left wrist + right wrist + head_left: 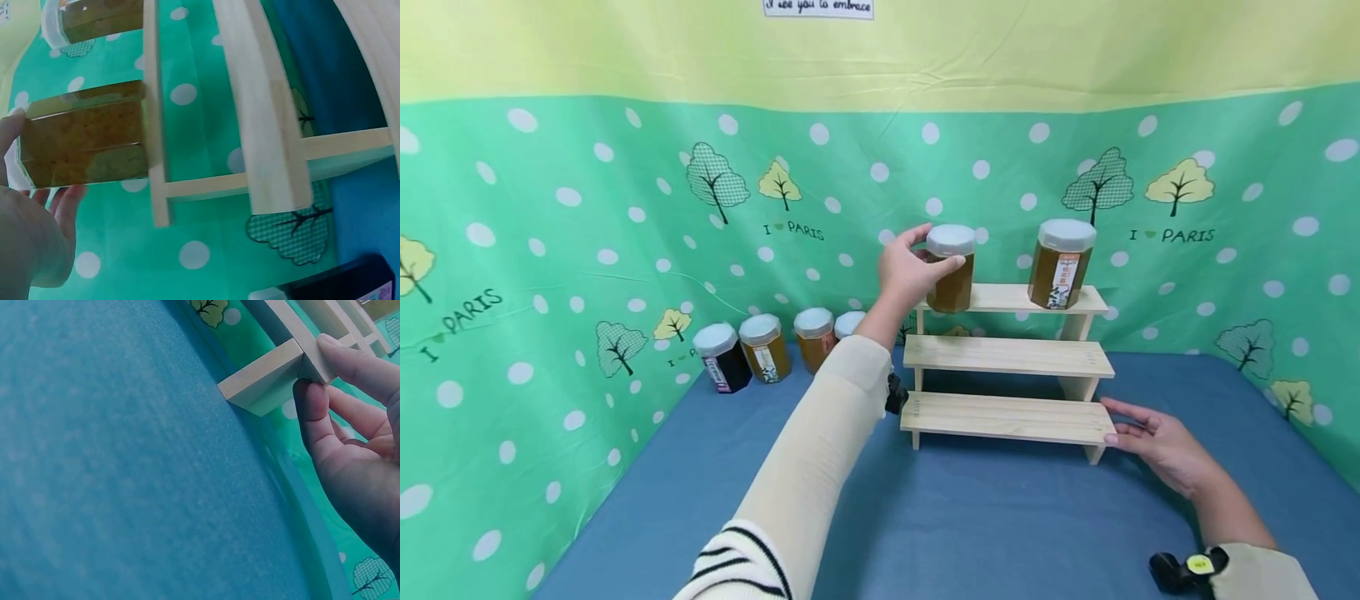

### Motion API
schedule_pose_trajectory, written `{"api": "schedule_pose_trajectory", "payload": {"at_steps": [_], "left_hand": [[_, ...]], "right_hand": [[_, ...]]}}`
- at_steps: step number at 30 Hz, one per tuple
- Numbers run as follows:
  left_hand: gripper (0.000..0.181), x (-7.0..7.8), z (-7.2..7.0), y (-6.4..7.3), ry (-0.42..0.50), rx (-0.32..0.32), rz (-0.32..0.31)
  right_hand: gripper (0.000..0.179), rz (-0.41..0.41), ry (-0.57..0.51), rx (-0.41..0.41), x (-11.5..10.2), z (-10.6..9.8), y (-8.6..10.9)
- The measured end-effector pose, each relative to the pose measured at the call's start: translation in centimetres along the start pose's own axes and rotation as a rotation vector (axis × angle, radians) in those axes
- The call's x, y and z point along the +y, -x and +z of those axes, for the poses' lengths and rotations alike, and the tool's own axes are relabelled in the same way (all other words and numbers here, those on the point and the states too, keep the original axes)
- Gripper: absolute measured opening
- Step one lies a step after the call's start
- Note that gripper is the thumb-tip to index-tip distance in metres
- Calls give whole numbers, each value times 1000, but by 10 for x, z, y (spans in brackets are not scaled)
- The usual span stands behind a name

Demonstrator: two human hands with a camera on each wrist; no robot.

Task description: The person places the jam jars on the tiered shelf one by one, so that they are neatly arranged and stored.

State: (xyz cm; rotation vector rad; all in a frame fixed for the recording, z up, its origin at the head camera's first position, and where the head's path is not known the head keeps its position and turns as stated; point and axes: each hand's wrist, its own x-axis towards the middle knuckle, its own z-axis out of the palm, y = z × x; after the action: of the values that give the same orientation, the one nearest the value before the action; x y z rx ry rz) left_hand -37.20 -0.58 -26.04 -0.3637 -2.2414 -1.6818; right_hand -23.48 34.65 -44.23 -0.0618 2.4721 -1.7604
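Note:
In the head view a wooden three-tier stand rises from the blue surface. My left hand holds an amber jar with a whitish lid at the left end of the top tier, thumb and fingers around the lid. In the left wrist view the base of this jar meets the tier's board. A second amber jar, with a white and orange label, stands at the top tier's right end. My right hand pinches the right end of the bottom tier between thumb and fingers.
Left of the stand, several lidded jars line the back of the blue cloth: a dark one and amber ones, one partly behind my left arm. A green dotted curtain hangs behind and at both sides.

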Motion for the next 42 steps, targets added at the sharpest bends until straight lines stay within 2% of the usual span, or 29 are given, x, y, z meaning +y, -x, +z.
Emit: {"api": "schedule_pose_trajectory", "payload": {"at_steps": [5, 8, 10, 13, 16, 27, 30, 35, 39, 42], "left_hand": [[72, -11, 2, 4, 4, -13, 77], [74, -23, 3, 8, -15, -25, 135], [74, -31, 3, 11, -13, -26, 150], [70, -42, 5, 13, 5, -16, 137], [69, -46, 8, 14, -12, -10, 116], [70, -42, 18, 9, -69, 13, 58], [67, -40, 18, 9, -36, 16, 34], [52, -42, 14, 15, 53, 38, -4], [46, -46, 8, 21, 81, 18, 7], [47, -48, 3, 26, 84, -21, 46]], "right_hand": [[79, -2, 7, -3, 0, -1, 1], [79, 3, 5, -6, 1, -1, 1], [80, 4, -1, -9, 1, -1, 1], [79, 2, -2, -12, 1, -2, 1], [80, 5, -3, -12, 1, -2, 0], [81, 12, -6, -9, -1, 0, 0], [81, 9, -1, -6, -1, -1, 1], [82, 12, -3, -2, -1, 0, 1], [82, 8, -13, 0, -1, 0, 0], [80, -6, -28, -3, 0, -1, 1]]}}
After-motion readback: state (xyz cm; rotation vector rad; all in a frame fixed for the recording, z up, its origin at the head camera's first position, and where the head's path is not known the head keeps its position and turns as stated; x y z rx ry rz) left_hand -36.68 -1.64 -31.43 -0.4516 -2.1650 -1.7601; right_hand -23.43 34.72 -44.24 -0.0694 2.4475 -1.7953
